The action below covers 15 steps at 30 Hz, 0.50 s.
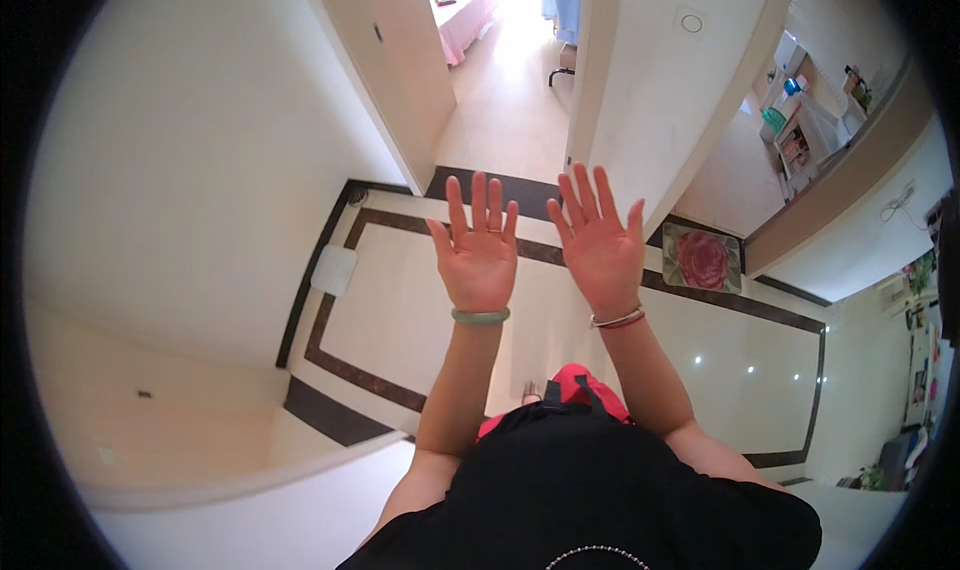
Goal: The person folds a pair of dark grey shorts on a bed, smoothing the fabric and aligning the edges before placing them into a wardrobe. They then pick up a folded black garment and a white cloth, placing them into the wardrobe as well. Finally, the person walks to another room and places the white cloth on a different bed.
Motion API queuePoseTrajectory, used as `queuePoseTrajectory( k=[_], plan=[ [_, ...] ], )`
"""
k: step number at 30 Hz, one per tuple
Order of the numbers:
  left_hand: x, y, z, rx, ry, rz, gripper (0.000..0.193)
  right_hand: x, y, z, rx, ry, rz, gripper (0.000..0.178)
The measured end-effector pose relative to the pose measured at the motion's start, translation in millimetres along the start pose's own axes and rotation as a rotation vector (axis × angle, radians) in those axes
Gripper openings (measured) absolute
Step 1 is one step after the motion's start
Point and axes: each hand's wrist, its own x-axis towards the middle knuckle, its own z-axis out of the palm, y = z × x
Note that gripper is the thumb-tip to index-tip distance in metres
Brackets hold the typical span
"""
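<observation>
Both of my arms reach forward over the floor with palms turned up. My left hand (479, 260) is open and holds nothing; its fingers are stretched and spread. A ring sits on one finger, and a pale green bangle (481, 316) circles that wrist. Beside it, a short gap away, my right hand (604, 254) is also open, with spread fingers and a bare palm. Thin bracelets (617, 319), one silvery and one red, lie around the right wrist. Neither hand touches any object.
Light floor tiles (390, 285) with dark border strips lie below. A rose-patterned mat (702, 258) lies at a doorway on the right. Ahead, an open doorway leads to a room with a pink-covered bed (465, 15). A white scale-like square (333, 270) rests by the left wall.
</observation>
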Motion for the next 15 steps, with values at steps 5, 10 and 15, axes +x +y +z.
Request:
queuePoseTrajectory(
  k=[5,10,15],
  plan=[
    [118.1,-18.2,-27.4,-0.033,0.035,-0.081,0.055,112.9,-16.0,-34.3,0.046,0.027,-0.076,0.065],
    [246.2,-25.1,-44.5,0.010,0.030,-0.055,0.055,246.7,-14.8,-54.7,0.034,0.004,-0.027,0.064],
    [364.9,0.2,-59.3,0.085,-0.012,0.063,0.056,384.6,7.6,-63.0,-0.024,-0.039,0.047,0.066]
  ],
)
